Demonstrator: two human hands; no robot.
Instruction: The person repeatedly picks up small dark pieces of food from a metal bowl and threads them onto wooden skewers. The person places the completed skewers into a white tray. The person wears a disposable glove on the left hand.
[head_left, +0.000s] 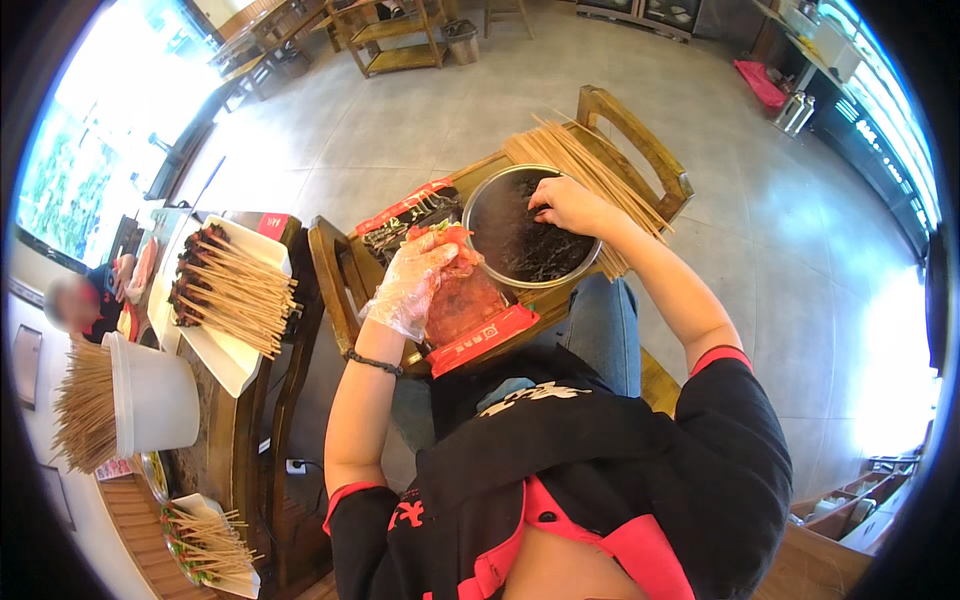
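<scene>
My left hand (424, 274), in a clear plastic glove, holds a thin red slice of meat (466, 253) with a bit of green at its top. Beneath that hand lies an opened red and black plastic package (480, 337) with flat red meat (469, 304) in it. My bare right hand (566, 206) reaches into a round metal bowl (517, 283) of dark, wet, shredded food (551, 251). Its fingertips are bent together over the dark shreds; whether they pinch any is unclear. Bowl and package rest on a wooden seat (476, 176) before me.
Loose bamboo skewers (577, 161) lie beside the bowl. At left, a table holds a white tray of loaded skewers (240, 289), a white bucket (157, 397) of skewers and a smaller tray (217, 547). Another person (94, 300) is at the far left. Wooden armrests (637, 150) flank the seat.
</scene>
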